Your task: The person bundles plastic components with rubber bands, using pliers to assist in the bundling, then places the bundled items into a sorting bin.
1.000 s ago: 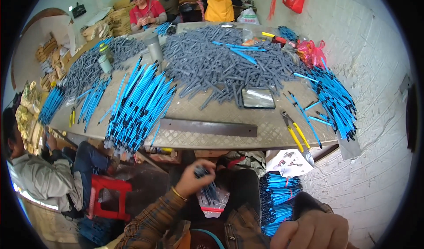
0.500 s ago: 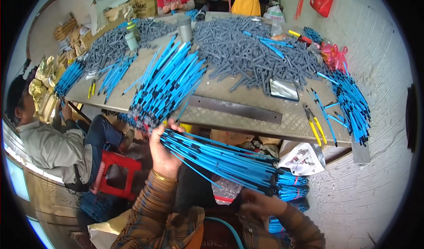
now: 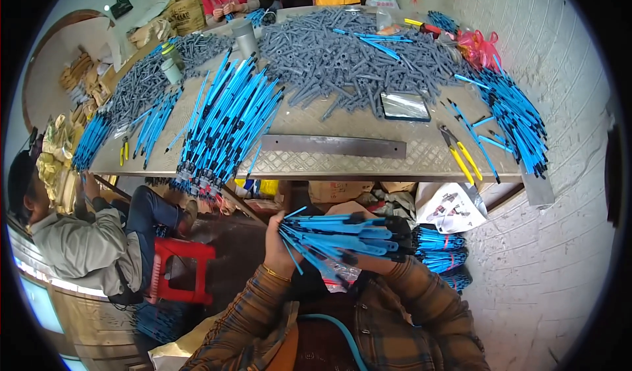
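A loose bundle of thin blue rods with black ends [image 3: 336, 233] lies crosswise in front of my body, below the table's front edge. My left hand [image 3: 276, 246] is closed around its left end, where a few rods splay out. My right hand [image 3: 374, 264] grips it from below near the black ends on the right; most of its fingers are hidden by the rods. On the table, a larger heap of the same blue rods [image 3: 230, 117] leans with its lower ends over the front edge.
Grey plastic pieces [image 3: 342, 65] cover much of the table [image 3: 296, 163]. A flat metal bar [image 3: 332, 146], a phone-like slab [image 3: 404, 106] and yellow-handled pliers [image 3: 461, 154] lie nearer. Tied blue bundles [image 3: 440, 251] are stacked at right. A co-worker [image 3: 85, 239] sits left by a red stool [image 3: 181, 272].
My left hand has drawn the bundle down and back from the table edge. My right hand has risen from my lap to the bundle's right end, and the bundle looks more level and foreshortened.
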### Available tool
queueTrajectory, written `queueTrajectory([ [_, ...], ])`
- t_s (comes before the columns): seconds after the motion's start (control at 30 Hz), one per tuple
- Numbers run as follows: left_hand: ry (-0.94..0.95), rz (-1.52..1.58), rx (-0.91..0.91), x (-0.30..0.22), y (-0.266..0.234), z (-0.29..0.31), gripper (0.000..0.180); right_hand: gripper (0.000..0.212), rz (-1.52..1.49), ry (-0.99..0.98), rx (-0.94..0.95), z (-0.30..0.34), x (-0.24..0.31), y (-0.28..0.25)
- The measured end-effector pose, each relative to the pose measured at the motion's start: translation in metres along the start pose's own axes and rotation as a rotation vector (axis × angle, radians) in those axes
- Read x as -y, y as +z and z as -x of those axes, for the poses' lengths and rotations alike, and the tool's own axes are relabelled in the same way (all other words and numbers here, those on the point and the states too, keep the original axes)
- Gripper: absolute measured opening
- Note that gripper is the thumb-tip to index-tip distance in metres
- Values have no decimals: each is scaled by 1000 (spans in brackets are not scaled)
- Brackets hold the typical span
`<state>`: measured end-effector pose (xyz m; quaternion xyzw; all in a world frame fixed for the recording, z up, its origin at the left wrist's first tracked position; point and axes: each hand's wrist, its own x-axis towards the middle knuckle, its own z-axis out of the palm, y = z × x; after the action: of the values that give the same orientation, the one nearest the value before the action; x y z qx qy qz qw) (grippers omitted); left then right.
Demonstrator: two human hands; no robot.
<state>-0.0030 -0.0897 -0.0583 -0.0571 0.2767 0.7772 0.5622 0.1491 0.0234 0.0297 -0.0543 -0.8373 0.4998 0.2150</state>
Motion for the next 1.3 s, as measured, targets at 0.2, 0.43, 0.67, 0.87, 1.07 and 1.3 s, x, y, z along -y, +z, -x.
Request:
queueTrajectory([
  [0.2,250,-683,-81,9,-83,-14,23,30,4,-272,-122,3,3,7],
  [0.43,22,-955,596,-43,28,66,25,33,-54,53,161,31,-10,24],
  [0.67,-307,-1075,433,-48,36,83,16,37,-123,30,230,33,2,38],
  [0.87,-331,-856,344,-46,28,77,18,54,-94,-230,297,25,-18,25],
  [1.07,-329,-821,347,-45,34,70,14,113,-1184,413,355,41,-43,25],
  [1.3,-370,-793,287,-42,37,74,15,97,-886,287,281,77,-55,58],
])
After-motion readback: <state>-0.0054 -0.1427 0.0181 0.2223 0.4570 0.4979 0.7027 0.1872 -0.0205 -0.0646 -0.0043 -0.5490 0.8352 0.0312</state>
